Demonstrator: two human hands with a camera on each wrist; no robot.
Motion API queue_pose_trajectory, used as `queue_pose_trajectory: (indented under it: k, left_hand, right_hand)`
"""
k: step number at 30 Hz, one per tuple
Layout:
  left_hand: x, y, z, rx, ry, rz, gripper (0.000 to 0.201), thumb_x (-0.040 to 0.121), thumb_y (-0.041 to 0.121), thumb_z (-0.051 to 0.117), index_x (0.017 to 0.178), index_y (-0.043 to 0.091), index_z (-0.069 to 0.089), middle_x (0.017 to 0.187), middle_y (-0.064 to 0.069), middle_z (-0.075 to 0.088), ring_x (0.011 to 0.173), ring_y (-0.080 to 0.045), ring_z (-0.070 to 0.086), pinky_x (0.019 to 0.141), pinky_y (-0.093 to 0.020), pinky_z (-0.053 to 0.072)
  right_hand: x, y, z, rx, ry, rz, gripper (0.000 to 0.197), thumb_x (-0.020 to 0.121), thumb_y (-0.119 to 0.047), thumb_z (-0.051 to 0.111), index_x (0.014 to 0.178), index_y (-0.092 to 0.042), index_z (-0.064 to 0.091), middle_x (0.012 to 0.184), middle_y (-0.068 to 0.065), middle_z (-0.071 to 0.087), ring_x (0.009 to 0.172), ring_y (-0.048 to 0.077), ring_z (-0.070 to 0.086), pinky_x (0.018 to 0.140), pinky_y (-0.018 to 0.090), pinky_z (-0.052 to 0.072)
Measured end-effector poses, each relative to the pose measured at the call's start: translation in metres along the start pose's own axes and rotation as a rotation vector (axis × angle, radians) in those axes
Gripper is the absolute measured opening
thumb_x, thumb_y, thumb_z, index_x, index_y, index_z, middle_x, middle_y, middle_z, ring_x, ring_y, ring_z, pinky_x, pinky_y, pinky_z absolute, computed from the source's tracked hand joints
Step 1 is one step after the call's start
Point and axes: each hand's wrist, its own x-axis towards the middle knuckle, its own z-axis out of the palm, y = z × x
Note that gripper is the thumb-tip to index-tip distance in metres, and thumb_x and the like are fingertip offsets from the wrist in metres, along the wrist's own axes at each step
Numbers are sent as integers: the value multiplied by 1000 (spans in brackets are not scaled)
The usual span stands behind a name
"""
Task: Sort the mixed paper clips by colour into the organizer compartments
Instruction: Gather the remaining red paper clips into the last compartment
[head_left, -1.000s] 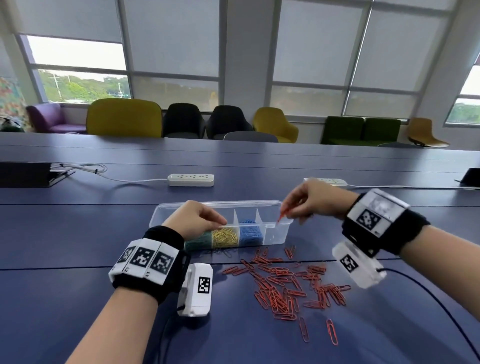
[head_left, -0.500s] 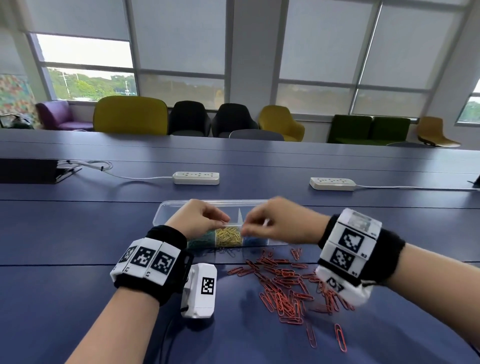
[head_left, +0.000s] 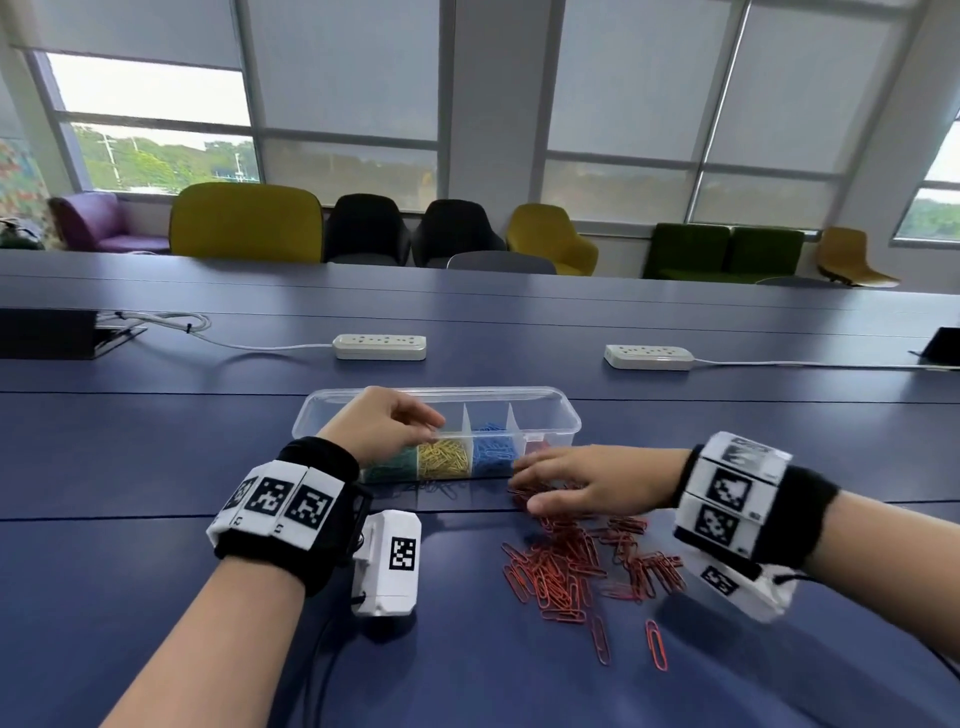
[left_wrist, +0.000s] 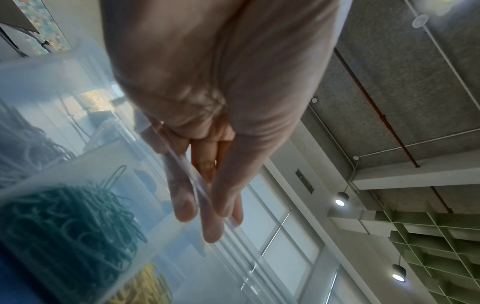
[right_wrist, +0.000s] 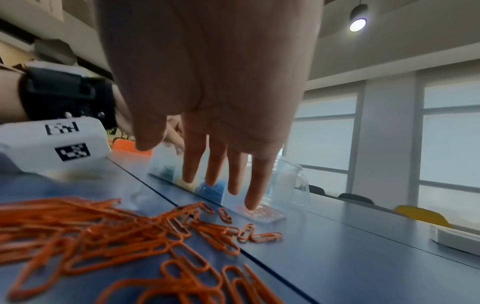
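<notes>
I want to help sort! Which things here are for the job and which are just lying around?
For the job: clear organizer; orange paper clips loose on the table; green, yellow and blue clips already sorted.

Just lying about: two power strips; chairs.

One organizer (head_left: 550, 410), two power strips (head_left: 379, 347).

Black wristbands (head_left: 322, 525), white tag-marked blocks, white wrist cameras (head_left: 387, 561), black cables; arms bare.
</notes>
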Motion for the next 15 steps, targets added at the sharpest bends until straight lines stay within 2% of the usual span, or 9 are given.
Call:
queue_pose_trajectory:
  k: [2,4,8,12,15]
  left_hand:
    - [-1,1,0,-5,7,-4,14,84,-1,63,92,9,69,87,-7,67,87,-16,60,85,-20,47]
    - [-2,2,0,-3,9,-3,13,84,1,64,94,9,69,90,-9,67,88,-17,60,84,-19,47]
    - [-2,2,0,11,17,-2,14,85,2,63,97,7,69,91,-9,67,87,-16,60,79,-12,44]
    - [-2,2,2,9,17,-5,16,85,1,62,99,6,69,83,-1,66,82,-13,59,78,-12,44]
    - [-2,1,3,9,30,2,14,85,1,62,95,8,68,80,2,64,80,-11,58,74,-9,43]
  right_hand:
    - [9,-2,7,-53,-84,55,60,96,-47,38,147,-19,27,157,-3,19,143,11,18,115,22,11]
    - [6,-4,13,-59,-117,64,64,94,-52,40,148,-21,25,157,-5,15,144,11,16,118,26,12]
    - [-21,-7,18,32,-105,-11,66,85,-51,57,143,-30,36,152,-11,23,141,6,21,117,25,15]
    - [-32,-9,34,32,-41,-18,80,68,-54,75,136,-49,32,137,-14,26,127,10,23,114,29,20]
    - [-29,-16,41,136,21,-37,70,69,-41,80,128,-44,43,122,-8,35,117,11,31,108,27,29]
